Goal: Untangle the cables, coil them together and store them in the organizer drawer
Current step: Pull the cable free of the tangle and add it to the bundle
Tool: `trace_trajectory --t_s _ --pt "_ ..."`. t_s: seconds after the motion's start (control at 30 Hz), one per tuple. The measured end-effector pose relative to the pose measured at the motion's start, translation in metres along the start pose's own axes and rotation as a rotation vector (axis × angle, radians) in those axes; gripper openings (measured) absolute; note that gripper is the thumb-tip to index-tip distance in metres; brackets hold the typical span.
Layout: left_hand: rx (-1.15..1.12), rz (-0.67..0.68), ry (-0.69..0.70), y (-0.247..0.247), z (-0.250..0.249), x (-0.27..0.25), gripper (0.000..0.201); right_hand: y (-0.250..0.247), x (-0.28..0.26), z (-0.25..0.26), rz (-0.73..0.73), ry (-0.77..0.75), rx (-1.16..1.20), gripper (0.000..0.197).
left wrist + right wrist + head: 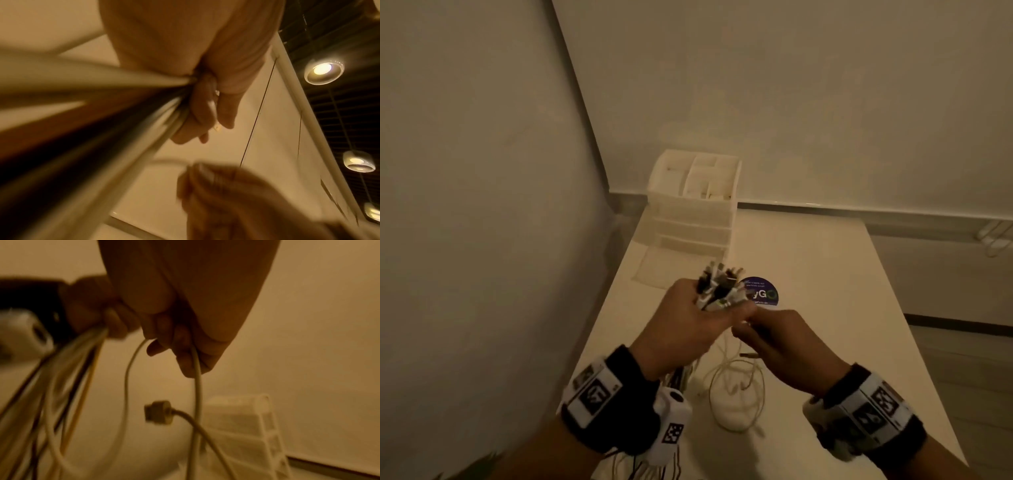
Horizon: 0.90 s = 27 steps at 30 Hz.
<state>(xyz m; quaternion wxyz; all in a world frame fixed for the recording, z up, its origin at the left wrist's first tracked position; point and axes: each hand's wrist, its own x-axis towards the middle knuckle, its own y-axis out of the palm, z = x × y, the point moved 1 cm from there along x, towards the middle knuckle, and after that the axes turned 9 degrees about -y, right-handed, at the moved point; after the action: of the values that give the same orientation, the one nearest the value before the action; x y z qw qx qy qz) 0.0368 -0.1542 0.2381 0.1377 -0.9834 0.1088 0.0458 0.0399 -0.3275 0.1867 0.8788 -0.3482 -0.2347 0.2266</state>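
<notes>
1. Left hand (683, 320) clenches a bundle of cables (717, 289), plugs fanning above the fist.
2. Right hand (782, 346) pinches one white cable (197, 386), looping down to the table (825, 274).
3. Beyond stands the white organizer (693, 202), drawer (657, 270) open.
</notes>
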Motion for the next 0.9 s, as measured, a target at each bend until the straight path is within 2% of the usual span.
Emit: trace_trajectory --t_s 0.07,0.13,0.27,0.37,0.43,0.53,0.6,0.67,0.8,0.9 --pt "0.083 -0.027 0.009 0.011 0.004 0.007 0.010 -0.016 0.007 0.011 -0.063 0.004 0.081 0.016" --pt "0.168 -0.069 0.023 0.012 0.006 0.012 0.004 -0.026 0.009 0.008 -0.094 0.058 0.164 0.014" --pt "0.292 -0.123 0.049 0.008 0.009 0.018 0.014 -0.027 0.003 -0.002 -0.095 0.084 0.225 0.012" --pt "0.161 -0.286 0.027 0.002 0.004 0.020 0.027 -0.013 0.002 -0.008 -0.103 0.076 0.282 0.020" --pt "0.015 -0.397 0.030 -0.011 0.000 0.025 0.027 -0.001 -0.002 -0.020 -0.089 0.123 0.324 0.020" --pt "-0.266 -0.507 0.103 -0.040 -0.011 0.027 0.020 0.022 -0.014 -0.050 -0.010 0.169 0.234 0.018" --pt "-0.346 -0.566 0.153 -0.062 -0.017 0.024 0.023 0.033 -0.027 -0.075 0.018 0.213 0.174 0.018" --pt "-0.387 -0.604 0.201 -0.076 -0.020 0.018 0.026 0.038 -0.034 -0.095 -0.014 0.238 0.084 0.019" --pt "-0.485 -0.704 0.212 -0.093 -0.011 0.014 0.030 0.038 -0.038 -0.116 -0.184 0.188 -0.090 0.023" --pt "-0.533 -0.716 0.256 -0.100 -0.007 0.008 0.034 0.036 -0.035 -0.122 -0.179 0.240 -0.107 0.016"
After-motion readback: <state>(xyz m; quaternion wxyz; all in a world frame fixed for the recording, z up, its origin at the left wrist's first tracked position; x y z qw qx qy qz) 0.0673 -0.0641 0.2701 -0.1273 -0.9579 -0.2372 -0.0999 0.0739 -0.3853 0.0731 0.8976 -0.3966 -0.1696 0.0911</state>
